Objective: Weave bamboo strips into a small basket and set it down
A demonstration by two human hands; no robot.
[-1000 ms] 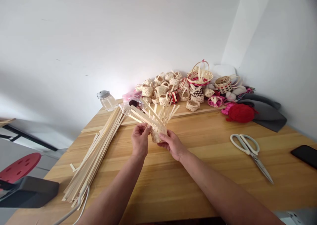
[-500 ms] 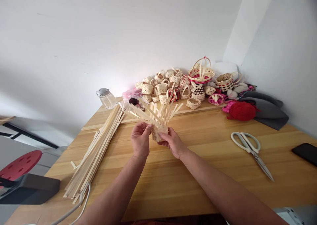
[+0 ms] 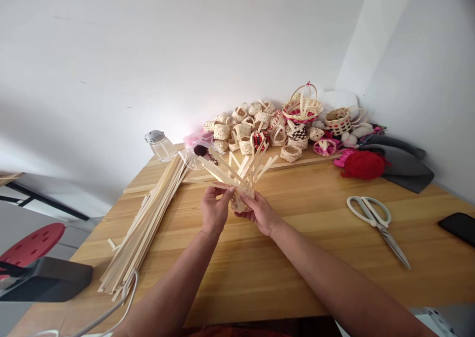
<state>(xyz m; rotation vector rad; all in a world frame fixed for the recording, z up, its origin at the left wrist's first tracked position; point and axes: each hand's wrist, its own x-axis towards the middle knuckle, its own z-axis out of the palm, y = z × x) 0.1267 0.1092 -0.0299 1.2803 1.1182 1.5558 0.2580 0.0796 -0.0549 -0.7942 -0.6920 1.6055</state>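
Both hands hold a small half-woven basket [image 3: 240, 202] of pale bamboo strips above the wooden table [image 3: 297, 258]. Its loose strips [image 3: 237, 171] fan up and away from me. My left hand [image 3: 214, 209] pinches one strip at the basket's left side. My right hand [image 3: 260, 212] is wrapped round the woven body from the right and below. A long bundle of flat bamboo strips [image 3: 148, 223] lies on the table to the left of my hands.
A heap of finished small baskets [image 3: 274, 126] sits at the table's far edge. White scissors [image 3: 374, 220], a black phone [image 3: 458, 227], red yarn [image 3: 361, 165] and grey cloth [image 3: 403, 164] lie right. A glass jar [image 3: 159, 146] stands far left; a red stool [image 3: 31, 240] below left.
The hands and the basket have shifted slightly right and turned a little; the left fingers have moved along the strip. Nothing else on the table has moved.
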